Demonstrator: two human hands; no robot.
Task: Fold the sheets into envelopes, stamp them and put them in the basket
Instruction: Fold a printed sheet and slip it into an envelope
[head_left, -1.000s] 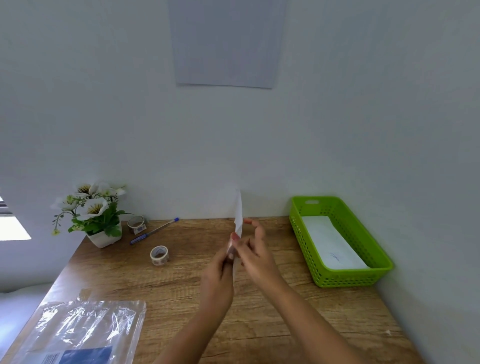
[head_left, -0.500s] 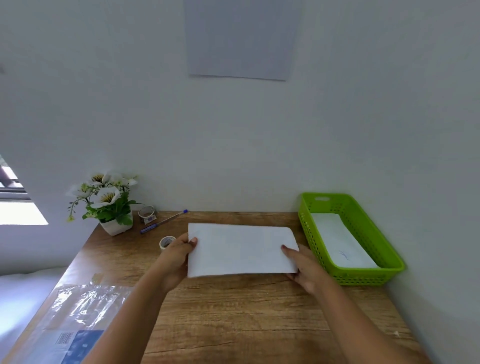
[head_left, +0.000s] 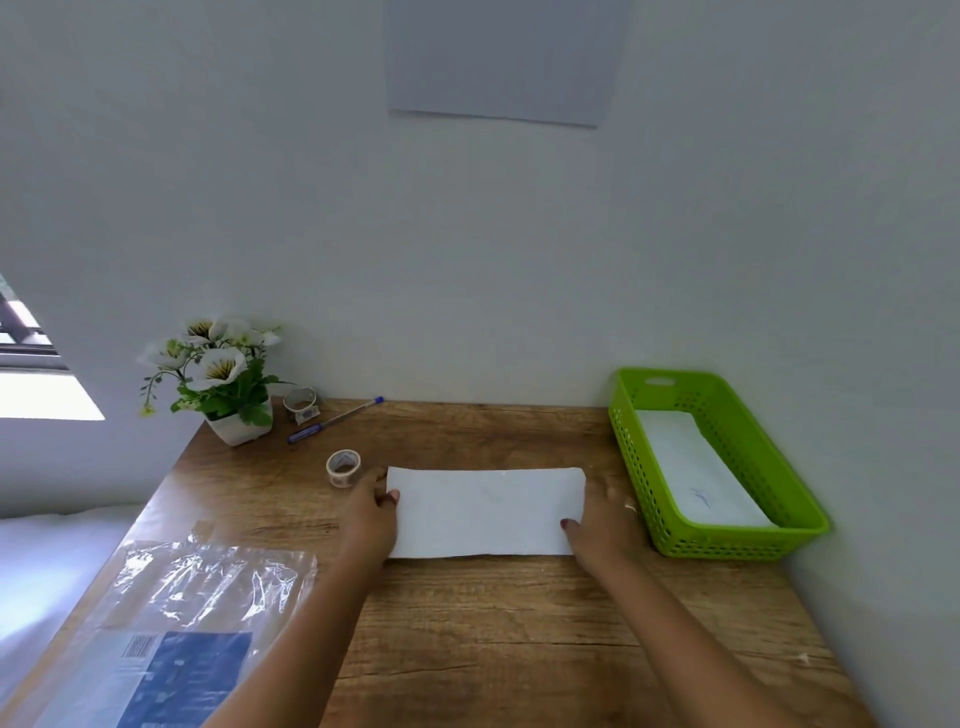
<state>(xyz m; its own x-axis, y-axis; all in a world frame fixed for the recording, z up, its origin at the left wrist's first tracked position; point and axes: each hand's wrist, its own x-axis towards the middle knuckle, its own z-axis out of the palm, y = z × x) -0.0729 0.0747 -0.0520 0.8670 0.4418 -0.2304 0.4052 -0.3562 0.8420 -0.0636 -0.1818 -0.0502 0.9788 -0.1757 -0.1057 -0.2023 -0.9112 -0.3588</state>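
Two hands had brought the folded sheet (head_left: 488, 512) down from an upright, edge-on hold to lie flat on the table (head_left: 493, 649), between the tape roll (head_left: 343, 467) and the basket (head_left: 727, 543). Folding therefore looked done, with stamping next. The left hand (head_left: 371, 512) and right hand (head_left: 605, 519) each lightly pinched a short end, thumb on top and fingers barely curled. The sheet was a long, plain white rectangle with no stamp visible.
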